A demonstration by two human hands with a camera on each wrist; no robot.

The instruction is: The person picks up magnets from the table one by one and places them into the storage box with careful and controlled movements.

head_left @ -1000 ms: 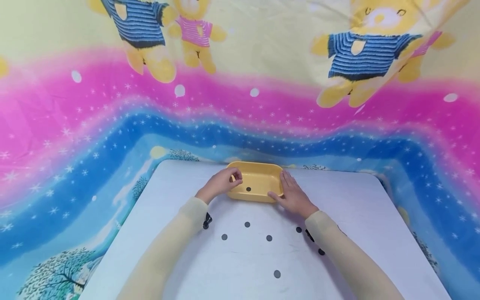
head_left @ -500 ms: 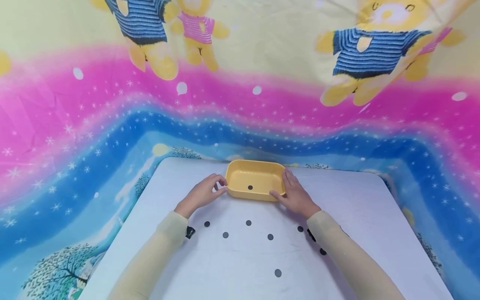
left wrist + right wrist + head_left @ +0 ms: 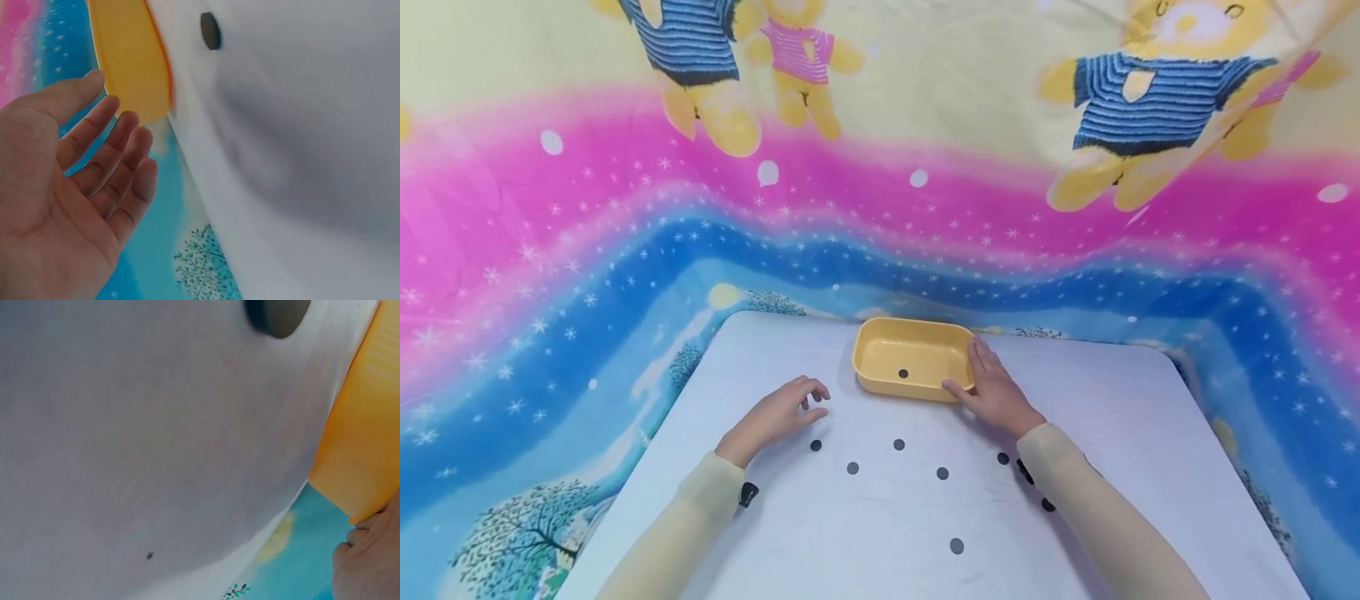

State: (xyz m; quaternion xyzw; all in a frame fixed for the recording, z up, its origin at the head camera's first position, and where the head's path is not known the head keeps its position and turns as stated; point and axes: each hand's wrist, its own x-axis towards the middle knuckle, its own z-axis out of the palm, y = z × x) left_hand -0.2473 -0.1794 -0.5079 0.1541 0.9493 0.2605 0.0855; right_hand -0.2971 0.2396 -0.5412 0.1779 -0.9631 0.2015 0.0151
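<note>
A yellow rectangular container (image 3: 880, 385) stands near the table's back edge, with one small dark disc (image 3: 903, 373) on its floor. My right hand (image 3: 1002, 395) holds its right end, thumb at the near rim and fingers along the end wall; in the right wrist view only part of this hand (image 3: 370, 559) shows beside the yellow wall. My left hand (image 3: 781, 414) hovers left of the container with loosely bent fingers and nothing in them. The nearest thing to it is a dark disc (image 3: 816, 446) on the table. In the left wrist view the palm (image 3: 62, 231) is bare.
Several more dark discs lie scattered on the white table (image 3: 835, 542), among them one in the middle (image 3: 942, 473) and one nearer the front (image 3: 957, 546). Another disc (image 3: 1048, 504) lies beside the right sleeve. A patterned cloth (image 3: 880, 242) with bears rises behind the table.
My left hand has moved from over the container's left side leftward and toward me. The disc inside the container stays there, and my right hand keeps its place at the right end.
</note>
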